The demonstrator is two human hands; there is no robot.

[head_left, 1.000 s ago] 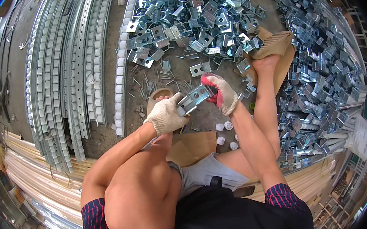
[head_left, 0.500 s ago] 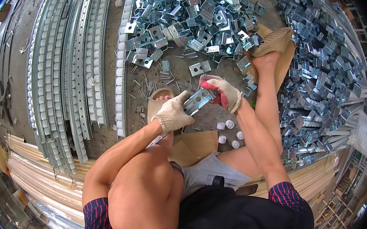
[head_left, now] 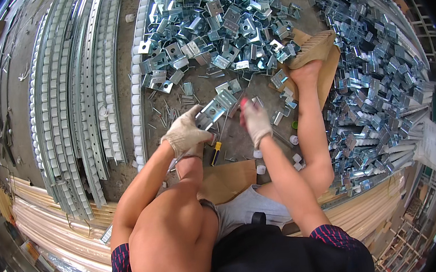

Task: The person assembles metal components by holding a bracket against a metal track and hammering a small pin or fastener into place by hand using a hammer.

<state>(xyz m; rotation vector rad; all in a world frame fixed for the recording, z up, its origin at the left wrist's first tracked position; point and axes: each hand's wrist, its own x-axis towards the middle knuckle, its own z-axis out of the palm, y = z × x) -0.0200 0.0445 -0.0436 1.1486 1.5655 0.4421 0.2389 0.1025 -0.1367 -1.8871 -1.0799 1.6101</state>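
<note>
My left hand [head_left: 184, 132], in a pale knitted glove, grips a shiny metal channel [head_left: 206, 119]. A zinc-coloured bracket [head_left: 222, 102] with a round hole sits at the channel's far end. Part of the channel is hidden under my hand and forearm. My right hand [head_left: 255, 120], gloved with red on the finger side, is raised just right of the bracket and looks apart from it. Motion blurs its fingers, so their grip is unclear. A tool with a yellow-and-black handle [head_left: 216, 152] lies by my left hand.
Long rails with white rollers [head_left: 67, 88] lie at left. A heap of metal brackets [head_left: 227, 21] is ahead, with loose pins [head_left: 161, 114] nearby. More brackets [head_left: 371, 77] pile up at right. Small white rollers [head_left: 261, 169] and cardboard [head_left: 228, 179] lie between my legs.
My left hand and the channel have shifted left. The right hand has drawn away from the channel's end, down and slightly left. The yellow-and-black handle has come into sight.
</note>
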